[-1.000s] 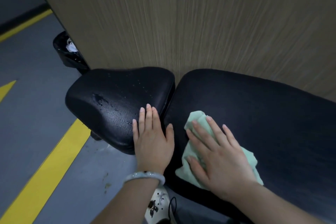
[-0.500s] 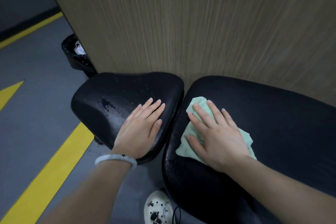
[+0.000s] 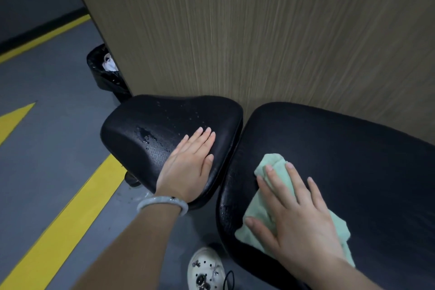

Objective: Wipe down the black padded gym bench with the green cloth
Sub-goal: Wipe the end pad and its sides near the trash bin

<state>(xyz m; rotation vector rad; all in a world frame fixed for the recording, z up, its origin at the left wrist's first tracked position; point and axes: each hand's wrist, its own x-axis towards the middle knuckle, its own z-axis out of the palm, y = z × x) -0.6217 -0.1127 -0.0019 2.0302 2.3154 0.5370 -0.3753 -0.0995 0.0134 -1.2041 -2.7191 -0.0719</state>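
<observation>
The right hand point(image 3: 299, 216) lies flat with fingers spread, pressing the green cloth point(image 3: 270, 205) onto the long back pad point(image 3: 353, 160) of the black bench, near that pad's left end and front edge. The left hand point(image 3: 188, 167) rests flat, fingers straight and together, on the right part of the seat pad point(image 3: 146, 129) — water droplets point(image 3: 147, 136) sit just left of its fingers. A pale bracelet point(image 3: 162, 203) circles the left wrist; behind the bench stands a wood-grain panel point(image 3: 259, 30), with a black bin point(image 3: 106, 70) at its left edge on the grey, yellow-striped floor point(image 3: 47, 148).

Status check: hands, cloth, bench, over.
Left hand flat on seat pad, holds nothing. Right hand presses cloth flat on long pad. Droplets unwiped on seat pad. Nothing in the way.
</observation>
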